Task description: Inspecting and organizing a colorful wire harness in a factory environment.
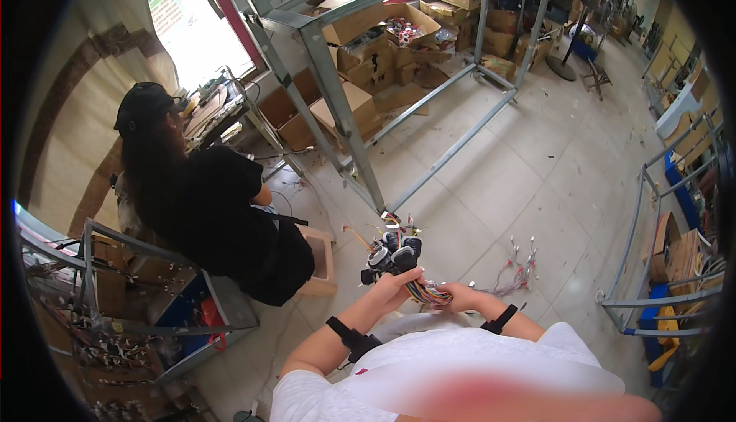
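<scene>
While the left hand (394, 290) has its grip wrapped around the multicoloured wire bundle (427, 293) beside the black connectors (403, 252), lower centre of frame, the right hand (463, 298) grips its right part, fingers curled. Probably gathering wires; next move likely calls for holding strands together.

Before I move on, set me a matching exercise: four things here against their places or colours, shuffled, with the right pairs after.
Things:
1. wire bundle
2. cap
3. stool
4. right armband

Places or colours:
A. pale tan
B. around the wearer's right forearm
C. in the left hand and right hand
D. on the co-worker's head

Pairs: 1-C, 2-D, 3-A, 4-B
</scene>
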The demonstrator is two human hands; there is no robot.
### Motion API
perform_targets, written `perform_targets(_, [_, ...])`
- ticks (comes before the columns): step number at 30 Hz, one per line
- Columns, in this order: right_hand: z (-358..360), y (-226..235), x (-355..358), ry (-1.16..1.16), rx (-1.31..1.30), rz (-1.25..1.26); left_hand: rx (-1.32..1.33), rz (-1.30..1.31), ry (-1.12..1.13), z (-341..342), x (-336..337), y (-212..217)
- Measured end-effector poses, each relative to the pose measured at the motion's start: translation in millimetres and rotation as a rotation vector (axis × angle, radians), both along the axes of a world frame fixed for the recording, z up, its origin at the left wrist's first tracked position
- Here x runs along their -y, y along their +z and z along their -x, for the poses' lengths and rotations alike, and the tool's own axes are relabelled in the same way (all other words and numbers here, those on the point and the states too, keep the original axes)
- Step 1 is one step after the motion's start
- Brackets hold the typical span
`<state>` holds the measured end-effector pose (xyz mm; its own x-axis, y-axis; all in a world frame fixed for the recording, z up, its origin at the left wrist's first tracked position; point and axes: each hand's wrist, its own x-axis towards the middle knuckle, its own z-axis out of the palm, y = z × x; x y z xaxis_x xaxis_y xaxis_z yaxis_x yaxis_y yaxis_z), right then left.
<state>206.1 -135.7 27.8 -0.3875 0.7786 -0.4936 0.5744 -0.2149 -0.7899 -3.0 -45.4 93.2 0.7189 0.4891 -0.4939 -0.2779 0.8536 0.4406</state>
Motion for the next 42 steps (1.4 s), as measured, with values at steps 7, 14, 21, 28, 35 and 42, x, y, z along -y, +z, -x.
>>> perform_targets(7, [-10, 4, -5, -0.077, 0.000, -0.074, -0.032, -0.039, -0.134, -19, -18, -14])
perform_targets(14, [-27, 4, 6, -0.035, 0.108, 0.003, -0.053, -0.051, -0.336, -31, -24, -27])
perform_targets(21, [-9, -11, 50, 0.074, 0.371, 0.128, 0.169, 0.054, -0.641, -5, -29, -18])
perform_targets(28, [52, -10, 37, -0.083, 0.327, 0.140, 0.155, 0.185, -0.677, 58, -56, -30])
perform_targets(35, [83, -26, 44, -0.372, 0.085, 0.256, 0.268, 0.165, -0.744, 92, -66, -35])
perform_targets(42, [104, 0, 43, -0.248, 0.190, 0.130, 0.268, 0.155, -0.817, 97, -70, -37])
